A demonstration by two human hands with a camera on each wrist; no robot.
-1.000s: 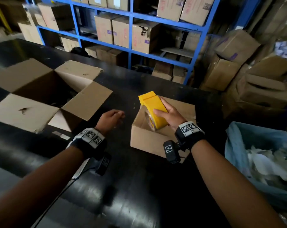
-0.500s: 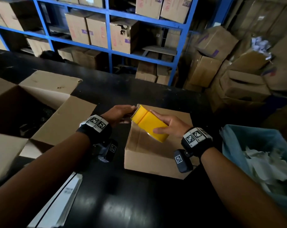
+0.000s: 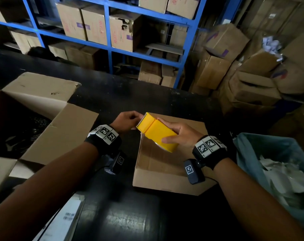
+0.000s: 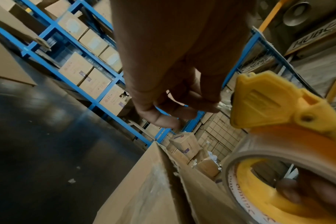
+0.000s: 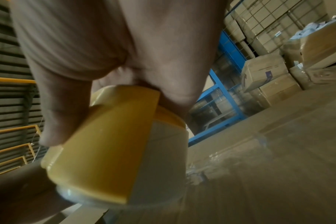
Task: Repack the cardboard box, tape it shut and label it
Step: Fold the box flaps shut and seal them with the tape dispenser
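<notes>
A small closed cardboard box (image 3: 167,167) lies on the black table (image 3: 123,94) in front of me. My right hand (image 3: 178,134) grips a yellow tape dispenser (image 3: 156,132) with a roll of clear tape just above the box's left part. My left hand (image 3: 128,120) pinches the loose tape end at the dispenser's toothed front edge. In the left wrist view the left hand (image 4: 192,106) has thumb and fingers curled together at the yellow tape dispenser (image 4: 269,103), over the small box (image 4: 153,189). The right wrist view has the yellow dispenser (image 5: 105,151) under my right hand's fingers (image 5: 63,112).
A large open cardboard box (image 3: 31,119) with spread flaps stands at the left. White label sheets (image 3: 60,221) lie at the table's near edge. A blue bin (image 3: 278,171) of crumpled paper sits at the right. Blue shelving (image 3: 111,47) and stacked cartons fill the back.
My left hand came from the table by the big box over to the dispenser's front and took the tape end. The right hand tilted the dispenser lower, towards the left of the small box.
</notes>
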